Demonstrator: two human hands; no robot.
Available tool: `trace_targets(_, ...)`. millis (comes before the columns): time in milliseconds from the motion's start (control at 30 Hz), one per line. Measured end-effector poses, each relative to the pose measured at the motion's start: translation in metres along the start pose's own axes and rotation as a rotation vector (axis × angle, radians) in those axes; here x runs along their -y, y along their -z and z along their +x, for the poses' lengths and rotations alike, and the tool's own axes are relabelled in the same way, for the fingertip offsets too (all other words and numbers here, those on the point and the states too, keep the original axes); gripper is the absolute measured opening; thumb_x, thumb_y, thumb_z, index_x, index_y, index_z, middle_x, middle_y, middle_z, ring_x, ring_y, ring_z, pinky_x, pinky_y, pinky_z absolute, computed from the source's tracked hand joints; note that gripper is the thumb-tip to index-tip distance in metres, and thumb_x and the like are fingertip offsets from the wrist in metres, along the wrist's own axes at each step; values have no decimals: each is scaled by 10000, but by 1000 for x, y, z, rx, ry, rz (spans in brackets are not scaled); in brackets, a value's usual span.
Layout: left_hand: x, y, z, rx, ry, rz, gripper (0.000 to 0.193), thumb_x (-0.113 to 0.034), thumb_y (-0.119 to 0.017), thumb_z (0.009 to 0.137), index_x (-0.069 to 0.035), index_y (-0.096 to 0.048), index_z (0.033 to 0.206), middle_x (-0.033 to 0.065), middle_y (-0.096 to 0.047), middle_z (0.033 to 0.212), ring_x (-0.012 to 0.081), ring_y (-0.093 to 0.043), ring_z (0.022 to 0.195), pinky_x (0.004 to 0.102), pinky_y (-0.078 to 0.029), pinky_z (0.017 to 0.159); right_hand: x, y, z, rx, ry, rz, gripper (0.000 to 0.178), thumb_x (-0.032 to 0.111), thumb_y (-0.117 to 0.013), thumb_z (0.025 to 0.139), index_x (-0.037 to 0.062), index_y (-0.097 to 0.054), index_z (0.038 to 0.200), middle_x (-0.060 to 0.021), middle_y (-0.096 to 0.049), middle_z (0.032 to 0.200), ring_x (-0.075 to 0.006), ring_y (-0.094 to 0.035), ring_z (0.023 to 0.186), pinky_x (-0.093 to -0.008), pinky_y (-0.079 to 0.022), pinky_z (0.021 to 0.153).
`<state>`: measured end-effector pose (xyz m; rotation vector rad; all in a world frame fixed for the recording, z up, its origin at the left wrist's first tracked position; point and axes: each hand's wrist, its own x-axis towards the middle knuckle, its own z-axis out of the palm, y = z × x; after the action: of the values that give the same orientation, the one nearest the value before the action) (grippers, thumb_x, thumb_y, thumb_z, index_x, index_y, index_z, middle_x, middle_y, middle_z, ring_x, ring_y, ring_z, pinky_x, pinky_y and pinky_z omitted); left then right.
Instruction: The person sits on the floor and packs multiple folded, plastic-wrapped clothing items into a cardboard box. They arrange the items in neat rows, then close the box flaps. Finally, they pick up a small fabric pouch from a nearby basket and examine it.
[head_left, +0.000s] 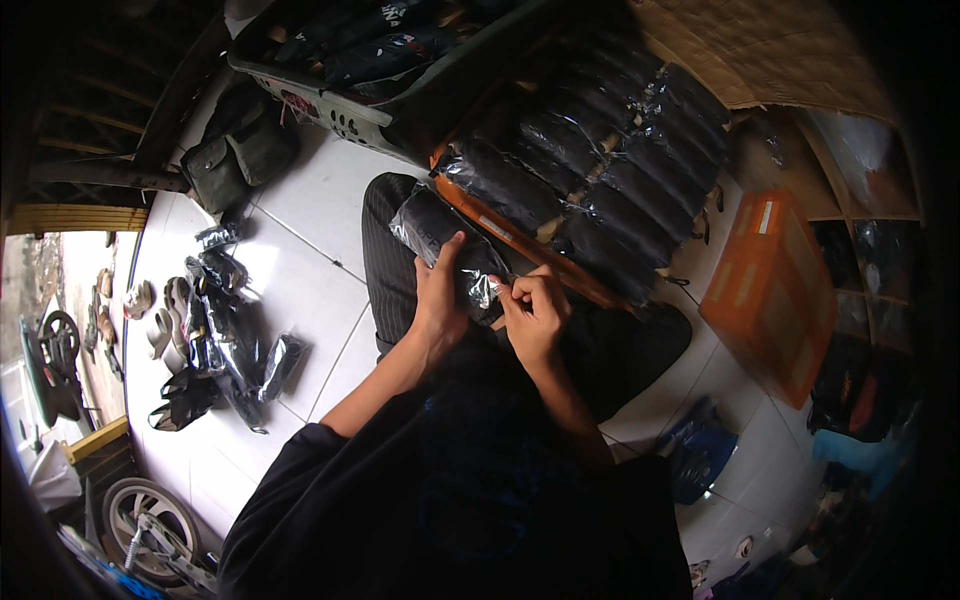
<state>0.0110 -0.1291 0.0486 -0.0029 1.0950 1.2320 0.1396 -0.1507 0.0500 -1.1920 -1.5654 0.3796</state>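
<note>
A person's left hand [440, 295] grips a dark, plastic-wrapped bundle [470, 260] at the centre of the frame; the right hand [537, 312] pinches its shiny lower end; similar packs [640, 180] lie in rows, upper right; an orange box [768, 290] stands at right.

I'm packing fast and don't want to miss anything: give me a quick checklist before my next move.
1. Left hand steadying the dark packet: ok, thumb on top.
2. Right hand at the packet's near end: ok, fingers at the clear plastic.
3. Plastic sealed at that end: cannot tell, the fingers and glare hide it.
4. Wrapped packets beyond the hands in rows: ok.
5. Loose packages on the floor at left in order: not ok, they lie jumbled.
</note>
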Motion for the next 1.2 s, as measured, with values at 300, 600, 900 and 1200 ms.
trace_targets(300,-4,-38,-2,142,1,-26,485,-276,-677,887,-107,-362,1214,111,-527,1149,249,-592,1028,442,-536,825,-2,42,24,133,-78,160,214,-25,-598,836,-22,-617,1049,-159,-562,1016,-297,-590,900,-368,-477,804)
trace_targets(600,-2,-113,50,239,-113,207,482,-231,-679,883,-100,-361,1221,110,-546,1179,250,-572,1084,421,-507,862,-67,65,87,14,-778,863,428,78,-637,888,41,-458,1276,-119,-573,1193,-142,-570,975,-300,-514,797)
trace_targets(900,-29,-88,69,560,176,507,422,-288,-474,985,28,-515,1263,258,-562,1267,311,-655,1018,379,-537,885,-127,49,122,301,-344,69,202,78,-704,843,4,-610,1005,-98,-666,838,-142,-618,754,-298,-474,677)
trace_targets(1200,-56,-54,89,325,-1306,1696,363,-214,-739,774,-103,-651,1108,107,-582,1147,349,-514,1024,450,-439,867,-157,48,134,358,-322,90,74,15,-628,872,7,-594,937,-71,-626,776,-137,-569,715,-288,-448,673)
